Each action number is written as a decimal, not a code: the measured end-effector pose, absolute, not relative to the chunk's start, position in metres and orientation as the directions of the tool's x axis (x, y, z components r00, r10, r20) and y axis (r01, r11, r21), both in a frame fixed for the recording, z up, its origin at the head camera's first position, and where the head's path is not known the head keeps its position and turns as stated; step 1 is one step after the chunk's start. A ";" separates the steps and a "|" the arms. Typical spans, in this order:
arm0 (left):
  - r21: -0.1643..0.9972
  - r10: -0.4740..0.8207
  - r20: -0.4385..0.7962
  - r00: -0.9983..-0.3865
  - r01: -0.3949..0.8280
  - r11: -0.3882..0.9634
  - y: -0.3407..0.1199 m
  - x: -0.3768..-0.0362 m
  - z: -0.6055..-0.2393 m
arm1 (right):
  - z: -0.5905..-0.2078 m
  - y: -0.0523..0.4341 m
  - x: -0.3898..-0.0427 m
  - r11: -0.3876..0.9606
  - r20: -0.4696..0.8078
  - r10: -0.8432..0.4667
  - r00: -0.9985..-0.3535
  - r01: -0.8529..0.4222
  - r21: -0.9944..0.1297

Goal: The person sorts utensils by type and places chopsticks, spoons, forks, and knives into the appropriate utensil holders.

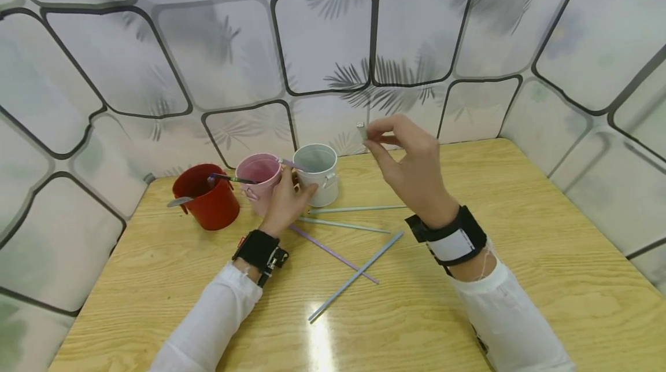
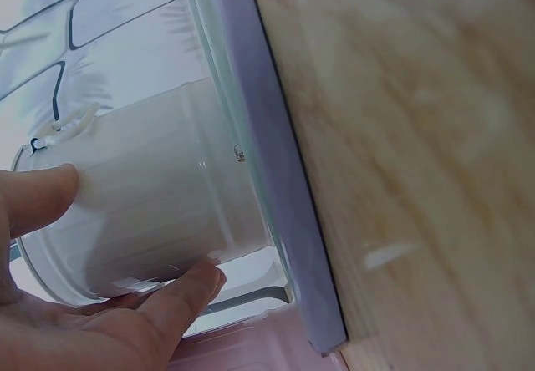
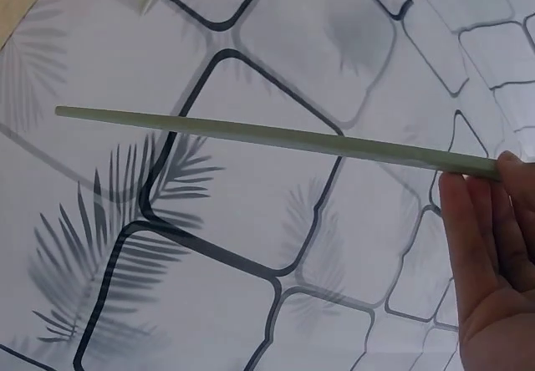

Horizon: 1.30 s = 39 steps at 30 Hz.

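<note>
My right hand (image 1: 413,152) is raised over the back of the table and pinches a thin green chopstick (image 3: 251,133) at one end. In the right wrist view the chopstick stretches left from the fingertips, while the head view shows mostly its end. My left hand (image 1: 288,198) holds the side of a white bucket (image 2: 159,187), thumb and fingers pressed against its wall. This white bucket stands upright beside a pink bucket (image 1: 260,198), which the left hand partly covers. From the pink bucket a purple stick end (image 1: 289,163) leans toward the white bucket's rim.
A red bucket (image 1: 214,207) at the left has a spoon (image 1: 180,201) over its rim. A dark handle (image 1: 231,178) spans toward the pink bucket. Two pale green chopsticks (image 1: 346,225), a purple chopstick (image 1: 328,250) and a blue-grey chopstick (image 1: 338,293) lie on the wooden table (image 1: 531,233).
</note>
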<state>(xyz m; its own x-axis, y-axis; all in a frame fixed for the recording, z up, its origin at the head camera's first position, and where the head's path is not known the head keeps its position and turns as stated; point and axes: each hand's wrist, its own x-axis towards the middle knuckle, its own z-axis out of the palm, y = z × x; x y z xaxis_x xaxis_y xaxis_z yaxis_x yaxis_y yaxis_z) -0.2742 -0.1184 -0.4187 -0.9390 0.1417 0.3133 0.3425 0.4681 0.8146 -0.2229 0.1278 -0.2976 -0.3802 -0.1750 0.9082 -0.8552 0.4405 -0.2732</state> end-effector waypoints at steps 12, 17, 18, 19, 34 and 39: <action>0.807 0.148 0.310 -0.939 0.342 0.481 -0.119 -0.273 -0.419 | -0.286 0.111 -0.209 0.270 0.955 -0.023 -0.297 -0.921 -0.280; 0.809 0.151 0.315 -0.937 0.348 0.473 -0.118 -0.273 -0.419 | -0.285 0.105 -0.211 0.242 0.961 0.015 -0.276 -0.932 -0.271; 0.810 0.151 0.312 -0.938 0.346 0.473 -0.118 -0.273 -0.418 | -0.285 0.104 -0.211 0.235 0.962 0.012 -0.272 -0.935 -0.267; 0.811 0.151 0.312 -0.938 0.346 0.472 -0.118 -0.274 -0.418 | -0.286 0.102 -0.212 0.225 0.963 0.010 -0.268 -0.938 -0.263; 0.816 0.142 0.302 -0.943 0.332 0.473 -0.118 -0.273 -0.418 | -0.303 0.085 -0.228 0.164 0.952 -0.062 -0.300 -0.944 -0.287; 0.815 0.145 0.300 -0.943 0.332 0.475 -0.118 -0.272 -0.416 | -0.314 0.079 -0.240 0.178 0.932 -0.102 -0.348 -0.928 -0.327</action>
<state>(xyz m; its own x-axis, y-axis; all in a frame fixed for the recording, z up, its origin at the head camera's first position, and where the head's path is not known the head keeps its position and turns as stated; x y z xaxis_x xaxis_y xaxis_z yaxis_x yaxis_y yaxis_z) -0.2724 -0.1184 -0.4165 -0.9430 0.1446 0.2998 0.3319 0.4746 0.8152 -0.2395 0.0786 -0.3144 -0.3482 -0.1015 0.9319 -0.9280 0.1780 -0.3274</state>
